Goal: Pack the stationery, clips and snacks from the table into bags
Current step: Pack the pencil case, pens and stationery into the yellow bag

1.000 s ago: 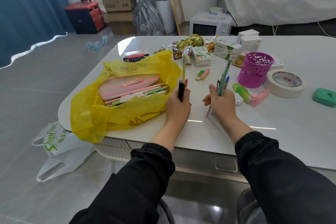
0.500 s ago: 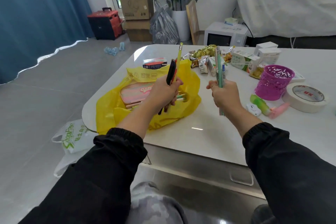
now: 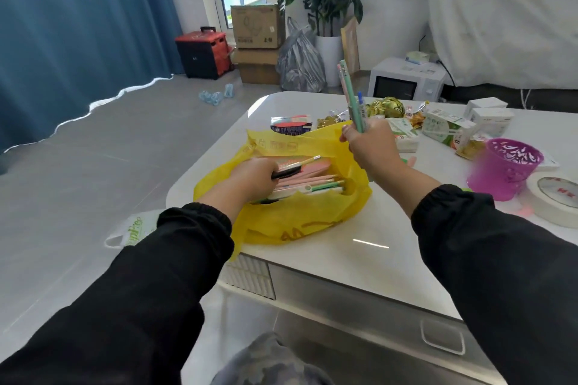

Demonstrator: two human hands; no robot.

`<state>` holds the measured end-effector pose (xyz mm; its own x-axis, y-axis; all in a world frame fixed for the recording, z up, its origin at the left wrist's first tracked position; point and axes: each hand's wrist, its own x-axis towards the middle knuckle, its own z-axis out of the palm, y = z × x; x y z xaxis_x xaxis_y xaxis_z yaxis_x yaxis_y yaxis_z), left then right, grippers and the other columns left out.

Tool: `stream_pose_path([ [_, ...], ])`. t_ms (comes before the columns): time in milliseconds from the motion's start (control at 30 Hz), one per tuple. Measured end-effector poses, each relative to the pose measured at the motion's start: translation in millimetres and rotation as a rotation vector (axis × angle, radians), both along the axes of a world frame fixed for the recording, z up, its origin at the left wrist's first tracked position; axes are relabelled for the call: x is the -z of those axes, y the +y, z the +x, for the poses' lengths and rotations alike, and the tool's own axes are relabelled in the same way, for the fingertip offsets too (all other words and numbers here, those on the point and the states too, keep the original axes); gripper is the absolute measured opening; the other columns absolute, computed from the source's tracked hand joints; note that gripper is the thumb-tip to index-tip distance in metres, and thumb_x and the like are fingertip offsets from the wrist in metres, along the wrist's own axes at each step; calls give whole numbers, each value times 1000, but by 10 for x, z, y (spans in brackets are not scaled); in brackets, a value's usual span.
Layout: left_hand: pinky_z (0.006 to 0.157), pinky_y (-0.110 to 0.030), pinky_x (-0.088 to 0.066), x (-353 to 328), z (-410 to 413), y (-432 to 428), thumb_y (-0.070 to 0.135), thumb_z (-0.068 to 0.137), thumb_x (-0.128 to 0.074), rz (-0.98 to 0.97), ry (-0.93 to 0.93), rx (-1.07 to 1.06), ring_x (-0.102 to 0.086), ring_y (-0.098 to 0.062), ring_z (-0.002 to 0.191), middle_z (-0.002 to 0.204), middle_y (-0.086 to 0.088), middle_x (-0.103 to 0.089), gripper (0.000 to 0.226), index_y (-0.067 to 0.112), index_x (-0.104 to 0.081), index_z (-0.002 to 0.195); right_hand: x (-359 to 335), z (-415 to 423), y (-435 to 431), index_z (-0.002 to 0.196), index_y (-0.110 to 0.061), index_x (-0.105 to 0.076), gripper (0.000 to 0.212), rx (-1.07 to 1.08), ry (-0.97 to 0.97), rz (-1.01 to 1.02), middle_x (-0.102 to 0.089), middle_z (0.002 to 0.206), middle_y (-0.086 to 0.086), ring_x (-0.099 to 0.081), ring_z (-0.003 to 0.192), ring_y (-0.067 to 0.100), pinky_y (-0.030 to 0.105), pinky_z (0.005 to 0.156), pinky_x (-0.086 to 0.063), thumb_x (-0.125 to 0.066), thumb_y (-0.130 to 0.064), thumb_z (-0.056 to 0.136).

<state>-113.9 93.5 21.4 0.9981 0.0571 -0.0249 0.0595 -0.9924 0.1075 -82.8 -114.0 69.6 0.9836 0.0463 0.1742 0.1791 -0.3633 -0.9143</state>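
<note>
Purple basket (image 3: 503,172) blurred; tape roll (image 3: 555,201) cut off by right edge.

- Person's wearing a black long-sleeved top, and the fabric's looking matte and jacket-ish.
- The left sleeve (image 3: 140,275) and right sleeve (image 3: 500,259) are both ending in gathered elastic cuffs, bunching a bit at the wrists.
- The left hand (image 3: 253,178) and right hand (image 3: 372,144) are going bare.
- The trousers (image 3: 269,362) are showing at the bottom edge, looking mottled grey-blue, kinda camo, pretty blurry.
</note>
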Motion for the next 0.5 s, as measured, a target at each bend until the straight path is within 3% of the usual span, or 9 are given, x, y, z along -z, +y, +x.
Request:
stream_pose_path([
  [133,58,-28,-39,51,91,-102,20,89,-52,71,-29,13,-53,-21,79,90,1,-60,12,21,-61,97,-32,37,100,75,-8,-59,22,-110,151,70,-43,58,4,-37,44,16,25,41,-33,-54,-18,94],
  [333,64,-27,-41,139,85,-11,50,81,-67,12,-88,99,-55,-17,93,104,4,-64,40,25,-62,111,-122,69,232,75,-8,-57,21,-210,160,-77,-44,60,6,-37,45,16,24,41,-33,-51,-16,94],
  [500,77,-28,-41,173,-90,202,39,83,-69,-98,-66,144,-50,-17,98,104,1,-60,35,21,-66,113,-55,173,465,72,-11,-58,28,-238,143,-197,-46,59,4,-39,43,16,23,39,-33,-53,-26,95],
])
